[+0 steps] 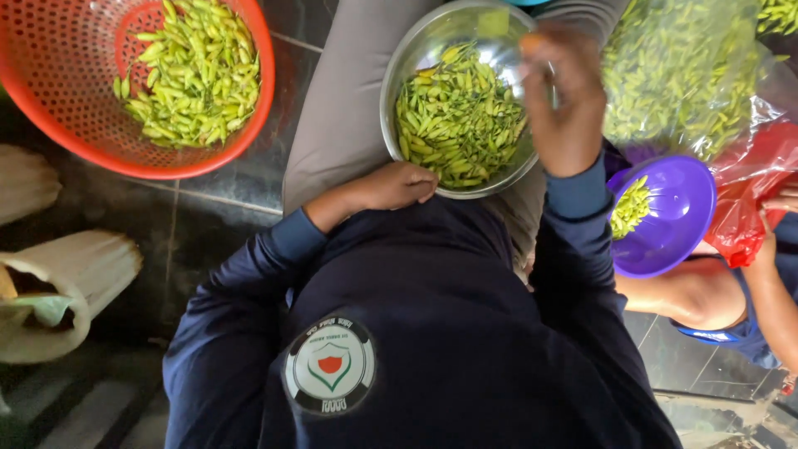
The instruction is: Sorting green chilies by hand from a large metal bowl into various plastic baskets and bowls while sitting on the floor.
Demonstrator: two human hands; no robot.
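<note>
I am sitting with a steel bowl resting in my lap, tilted a little toward me so the heap of small green chillies is gathering in its lower half within easy reach. My left hand is lying curled against the near rim of the bowl, its fingers folded loosely inward and gripping nothing that I can see; it is simply steadying the bowl so it is not sliding off my thigh. My right hand is hovering over the bowl's far right edge, its fingers pinched together around something small, probably a single chilli or its stem, though the blur is hiding exactly what.

An orange plastic colander is sitting on the dark tiled floor to the upper left, holding more green chillies. At the upper right a clear plastic bag is bulging with chillies, and beside it a red plastic bag is crumpled. A purple bowl with a few chillies is sitting near another person's arm. On my dark blue top a round badge, white-edged with a green and red shield, is showing at chest height
</note>
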